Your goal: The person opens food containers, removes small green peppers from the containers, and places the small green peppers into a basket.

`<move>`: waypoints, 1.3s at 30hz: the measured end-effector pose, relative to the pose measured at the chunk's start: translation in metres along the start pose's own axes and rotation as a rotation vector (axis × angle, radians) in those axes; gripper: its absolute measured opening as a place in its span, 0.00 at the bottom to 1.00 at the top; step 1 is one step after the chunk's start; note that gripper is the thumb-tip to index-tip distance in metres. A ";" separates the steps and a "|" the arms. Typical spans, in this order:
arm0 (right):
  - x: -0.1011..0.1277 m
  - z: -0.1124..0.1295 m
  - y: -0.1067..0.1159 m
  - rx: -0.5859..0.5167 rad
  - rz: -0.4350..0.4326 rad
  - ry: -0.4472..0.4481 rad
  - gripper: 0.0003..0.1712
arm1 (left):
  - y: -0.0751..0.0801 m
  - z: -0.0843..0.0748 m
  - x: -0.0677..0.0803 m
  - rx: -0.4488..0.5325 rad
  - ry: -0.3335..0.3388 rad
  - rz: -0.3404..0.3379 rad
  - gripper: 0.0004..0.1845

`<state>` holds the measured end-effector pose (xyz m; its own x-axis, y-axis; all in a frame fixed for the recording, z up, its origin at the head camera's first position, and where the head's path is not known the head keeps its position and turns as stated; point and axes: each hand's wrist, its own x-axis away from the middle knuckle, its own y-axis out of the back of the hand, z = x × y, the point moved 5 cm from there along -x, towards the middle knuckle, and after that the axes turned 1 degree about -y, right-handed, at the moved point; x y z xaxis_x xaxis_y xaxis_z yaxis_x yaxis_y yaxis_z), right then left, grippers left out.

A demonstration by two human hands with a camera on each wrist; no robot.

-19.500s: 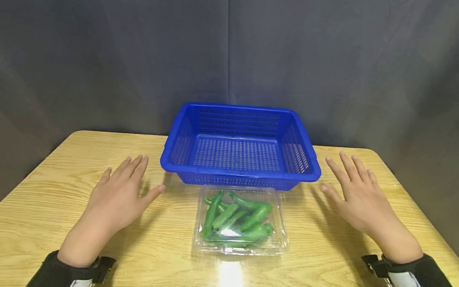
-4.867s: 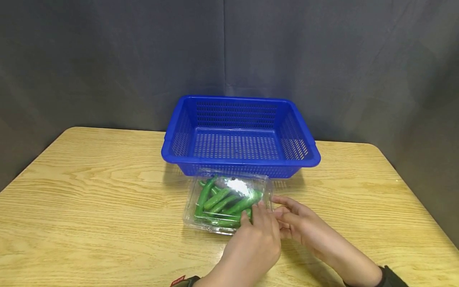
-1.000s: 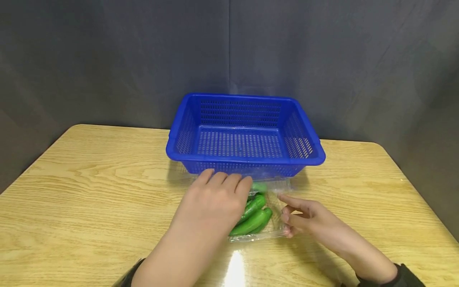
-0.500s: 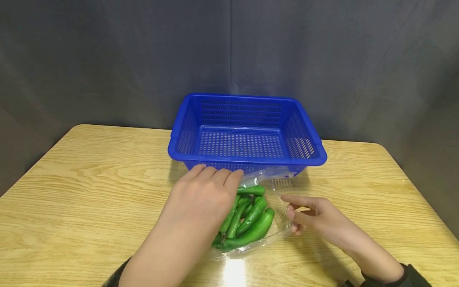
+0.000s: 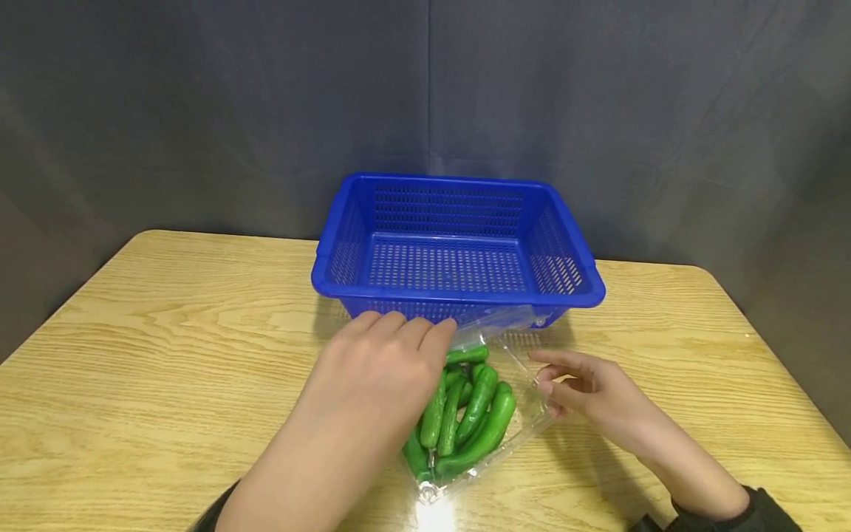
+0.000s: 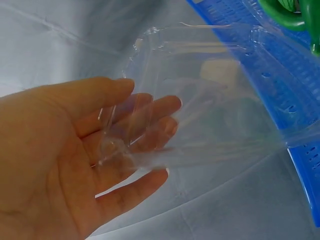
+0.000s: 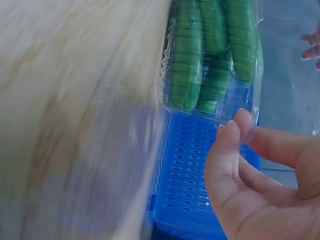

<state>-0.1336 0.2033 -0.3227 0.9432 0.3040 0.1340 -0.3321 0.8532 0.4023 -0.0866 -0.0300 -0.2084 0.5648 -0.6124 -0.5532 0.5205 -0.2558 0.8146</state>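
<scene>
A clear plastic container [image 5: 530, 417] of several green cucumbers [image 5: 473, 414] lies tilted on the table in front of the blue basket [image 5: 459, 298]. Its clear lid [image 5: 497, 322] is raised toward the basket. My left hand [image 5: 392, 362] reaches over the box, and its nearly straight fingers [image 6: 150, 115] lie against the inside of the lid [image 6: 215, 95]. At the container's right edge, my right hand [image 5: 572, 384] pinches the rim between thumb and forefinger [image 7: 235, 132]. In the right wrist view the cucumbers [image 7: 210, 55] show through the plastic.
The blue basket [image 7: 200, 190] holds nothing and stands at the back middle of the wooden table [image 5: 166, 355], against a dark grey backdrop. Bare tabletop stretches to the left and right of the container.
Over the last second the lid has swung up toward the basket, baring the cucumbers. The container has turned, its near corner sliding toward me. Both hands stayed at the box.
</scene>
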 end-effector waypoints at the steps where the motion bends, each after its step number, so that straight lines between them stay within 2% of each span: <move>1: 0.000 0.001 0.000 -0.006 -0.002 0.004 0.28 | 0.001 0.000 0.000 0.004 -0.002 0.008 0.16; 6: -0.001 0.002 0.003 -0.007 -0.007 0.027 0.28 | 0.008 -0.003 0.004 0.038 0.012 0.039 0.17; 11: -0.002 0.003 0.005 -0.022 -0.009 0.048 0.28 | 0.011 -0.002 0.008 0.049 0.034 0.028 0.18; 20: 0.002 0.006 0.003 -0.071 0.000 0.033 0.30 | 0.013 0.007 0.019 0.048 0.129 0.070 0.20; 28: 0.005 0.011 0.005 -0.112 -0.064 0.063 0.28 | 0.023 0.014 0.021 0.048 0.207 0.108 0.19; 39: 0.006 0.019 0.001 -0.104 -0.067 0.097 0.26 | 0.027 0.015 0.020 0.072 0.225 0.094 0.16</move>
<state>-0.1278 0.1980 -0.3037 0.9597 0.2804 0.0196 -0.2724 0.9106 0.3109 -0.0706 -0.0609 -0.1948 0.7411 -0.4559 -0.4929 0.4169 -0.2629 0.8701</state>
